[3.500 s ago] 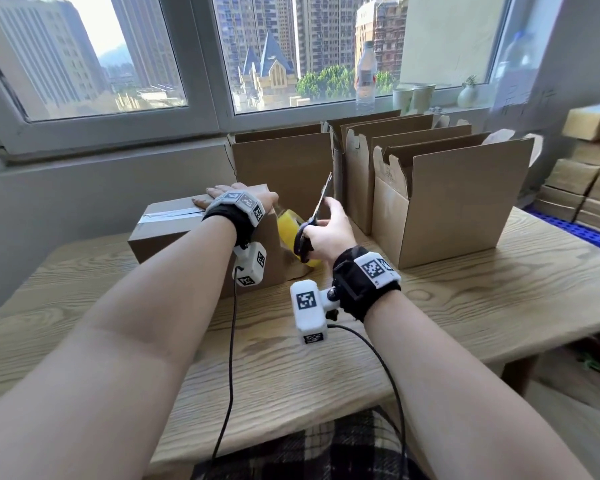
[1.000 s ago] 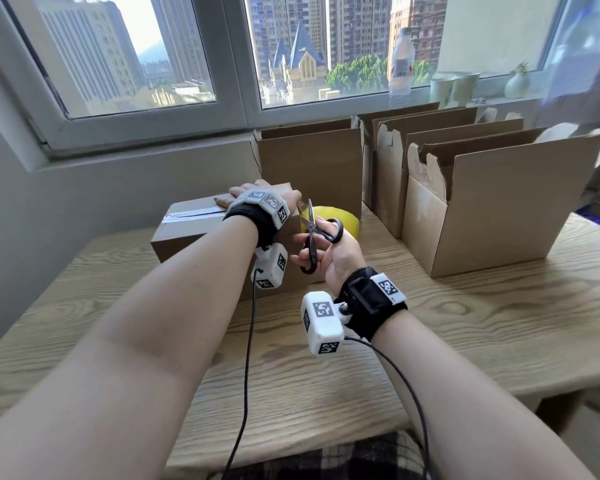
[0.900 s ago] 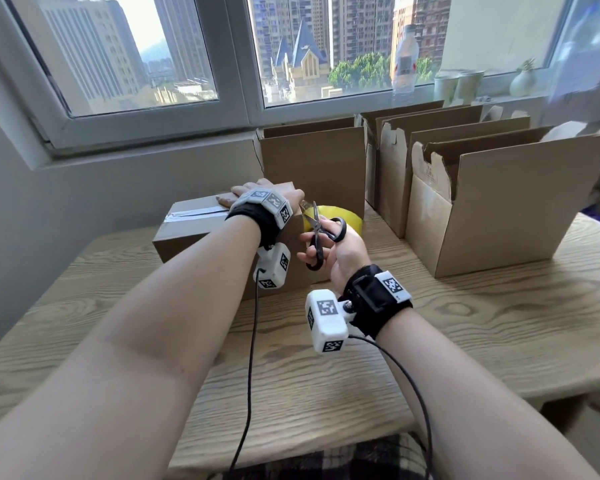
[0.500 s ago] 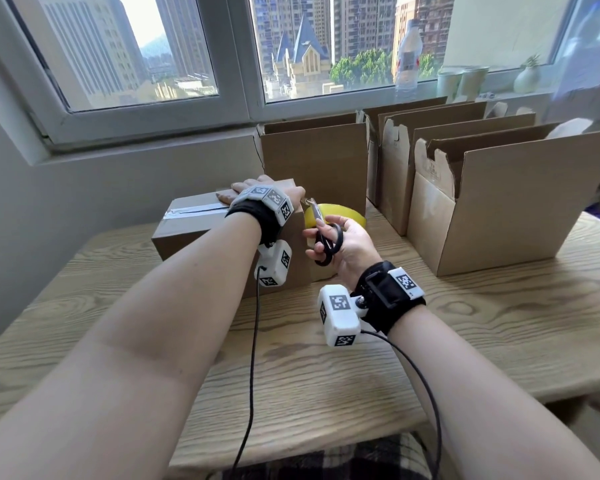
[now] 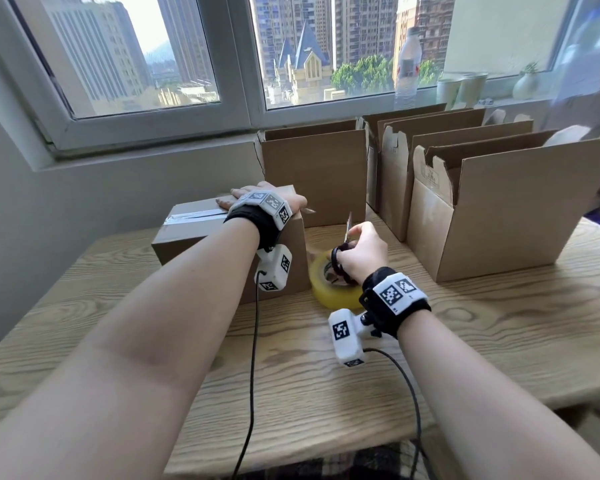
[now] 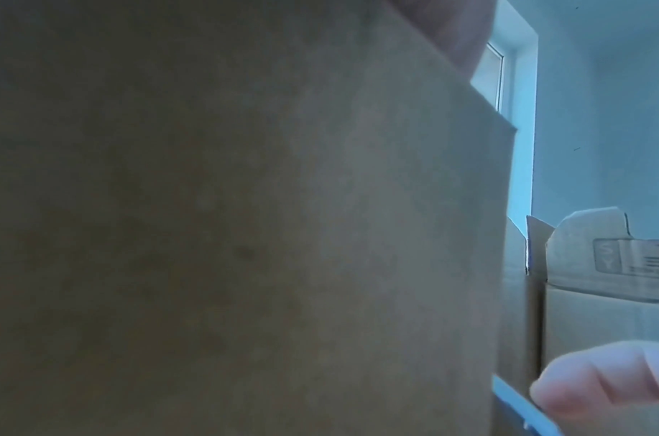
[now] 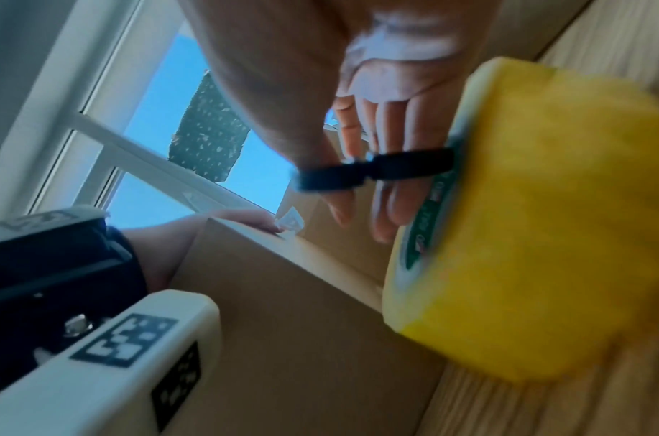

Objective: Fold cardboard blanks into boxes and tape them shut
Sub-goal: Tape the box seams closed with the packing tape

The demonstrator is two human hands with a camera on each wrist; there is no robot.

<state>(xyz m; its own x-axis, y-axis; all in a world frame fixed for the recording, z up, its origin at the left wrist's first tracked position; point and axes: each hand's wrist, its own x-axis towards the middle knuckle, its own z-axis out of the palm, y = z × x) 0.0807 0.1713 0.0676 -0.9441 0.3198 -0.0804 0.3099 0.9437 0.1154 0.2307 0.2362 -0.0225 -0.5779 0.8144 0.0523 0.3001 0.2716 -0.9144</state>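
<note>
Head view: we press our left hand (image 5: pixel 260 199) flat, fingers straight, on the closed box (image 5: pixel 222 244) at the table's (image 5: pixel 499 334) left. A tape strip (image 5: pixel 194 216) runs along its top seam, with a loose end sticking out at the right edge by the thumb. Our right hand (image 5: pixel 361 252) has its fingers through the scissors (image 5: pixel 342 251) handles, blade pointing up, just above the yellow tape roll (image 5: pixel 333 285) lying beside the box. Four open boxes (image 5: pixel 492 209) stand behind, flaps up, untaped on top.

Left wrist view: mostly dark cardboard close up; the hand itself is not shown.

Right wrist view: fingers curl in the black scissor loops, roll (image 7: pixel 537 224) just beside them, blurred; the tape end (image 7: pixel 292 222) hangs free at the box corner.

Judgement: one box looks sealed on top, bar smoothing the end; whether the strip is fully cut from the roll we cannot tell. Four remain to close
</note>
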